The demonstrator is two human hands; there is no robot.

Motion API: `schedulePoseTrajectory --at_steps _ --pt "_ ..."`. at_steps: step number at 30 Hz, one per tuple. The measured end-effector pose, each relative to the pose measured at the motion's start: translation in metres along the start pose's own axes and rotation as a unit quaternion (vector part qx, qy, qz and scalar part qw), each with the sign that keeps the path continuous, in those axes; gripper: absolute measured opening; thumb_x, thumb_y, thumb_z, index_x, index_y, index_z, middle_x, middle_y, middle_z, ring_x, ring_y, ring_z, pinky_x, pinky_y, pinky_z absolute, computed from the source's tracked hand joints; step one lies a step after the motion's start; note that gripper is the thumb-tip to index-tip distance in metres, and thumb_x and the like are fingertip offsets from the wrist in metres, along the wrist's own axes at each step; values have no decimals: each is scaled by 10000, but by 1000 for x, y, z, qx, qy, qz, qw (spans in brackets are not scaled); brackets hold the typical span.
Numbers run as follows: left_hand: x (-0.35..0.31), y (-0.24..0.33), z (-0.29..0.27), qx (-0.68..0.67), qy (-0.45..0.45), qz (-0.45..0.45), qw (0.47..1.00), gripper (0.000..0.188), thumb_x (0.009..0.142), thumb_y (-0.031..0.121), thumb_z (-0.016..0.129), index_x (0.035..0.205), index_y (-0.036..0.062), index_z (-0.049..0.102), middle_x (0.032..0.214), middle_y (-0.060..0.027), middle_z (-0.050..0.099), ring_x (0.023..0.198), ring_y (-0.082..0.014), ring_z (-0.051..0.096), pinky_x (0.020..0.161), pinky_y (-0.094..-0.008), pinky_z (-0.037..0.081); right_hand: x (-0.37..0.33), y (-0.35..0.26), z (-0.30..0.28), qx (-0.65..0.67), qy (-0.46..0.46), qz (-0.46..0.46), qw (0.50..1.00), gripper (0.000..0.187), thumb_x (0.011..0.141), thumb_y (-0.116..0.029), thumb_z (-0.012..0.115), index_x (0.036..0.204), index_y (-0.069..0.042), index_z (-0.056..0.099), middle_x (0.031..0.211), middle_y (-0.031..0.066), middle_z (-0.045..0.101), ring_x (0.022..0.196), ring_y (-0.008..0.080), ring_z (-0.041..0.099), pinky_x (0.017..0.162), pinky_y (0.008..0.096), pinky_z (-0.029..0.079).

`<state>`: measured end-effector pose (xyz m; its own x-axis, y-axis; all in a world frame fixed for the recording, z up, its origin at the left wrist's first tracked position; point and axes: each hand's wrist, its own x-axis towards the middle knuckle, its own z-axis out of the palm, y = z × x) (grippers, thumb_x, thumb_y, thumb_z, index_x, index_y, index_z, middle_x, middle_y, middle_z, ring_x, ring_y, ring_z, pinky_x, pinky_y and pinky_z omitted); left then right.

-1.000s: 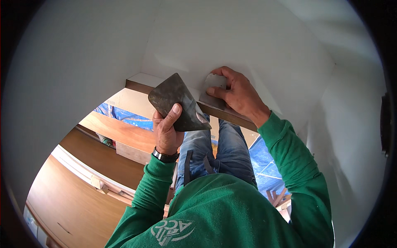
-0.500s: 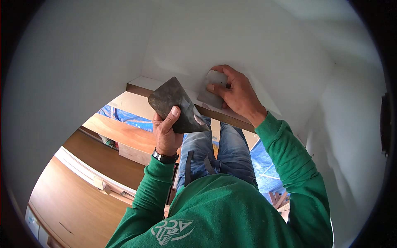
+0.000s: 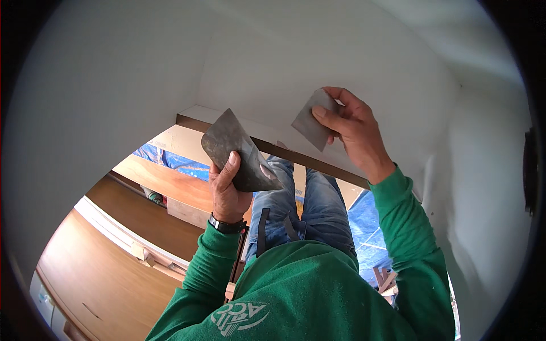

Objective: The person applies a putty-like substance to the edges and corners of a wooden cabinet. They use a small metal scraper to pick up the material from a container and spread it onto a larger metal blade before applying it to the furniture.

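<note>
In my left hand (image 3: 228, 190) is a dark grey, bent plate (image 3: 227, 142) with rounded corners, gripped with the thumb across its face. A pale smear shows near its lower right edge. My right hand (image 3: 359, 133) pinches a smaller flat grey scraper (image 3: 310, 120), thumb on the near face and fingers behind. The scraper is held just above a white ledge (image 3: 207, 115) with a brown front edge, in front of a white wall panel (image 3: 256, 62). Whether its edge touches the panel I cannot tell.
White panels (image 3: 102, 74) close in on the left and right. Below the ledge lie wooden boards (image 3: 165, 181) and blue sheeting (image 3: 361, 221). A wooden panel (image 3: 108, 267) is at lower left, with wood offcuts (image 3: 385, 279) at lower right.
My right hand has moved right and lifted the scraper off the ledge, tilting it. The plate in my left hand has shifted slightly left and down.
</note>
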<state>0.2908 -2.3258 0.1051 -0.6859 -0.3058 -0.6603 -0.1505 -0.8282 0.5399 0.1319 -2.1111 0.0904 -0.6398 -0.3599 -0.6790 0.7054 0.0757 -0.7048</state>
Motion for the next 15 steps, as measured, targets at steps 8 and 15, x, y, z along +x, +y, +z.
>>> schedulePoseTrajectory --at_steps 8,15 --pt "-19 -7 52 -6 -6 -23 1000 432 1055 262 609 1449 123 496 1330 -65 629 1240 -260 613 1057 -476 514 -57 -7 37 165 -49 61 983 507 936 -269 801 1307 19 608 877 28 659 625 73 564 557 228 467" --pt "-31 -12 63 21 -10 29 999 433 1039 195 633 1440 101 497 1308 -81 645 1183 -268 651 1035 -469 540 -74 -7 46 183 9 41 982 497 951 -263 788 1268 50 570 834 53 667 581 78 553 508 238 445"
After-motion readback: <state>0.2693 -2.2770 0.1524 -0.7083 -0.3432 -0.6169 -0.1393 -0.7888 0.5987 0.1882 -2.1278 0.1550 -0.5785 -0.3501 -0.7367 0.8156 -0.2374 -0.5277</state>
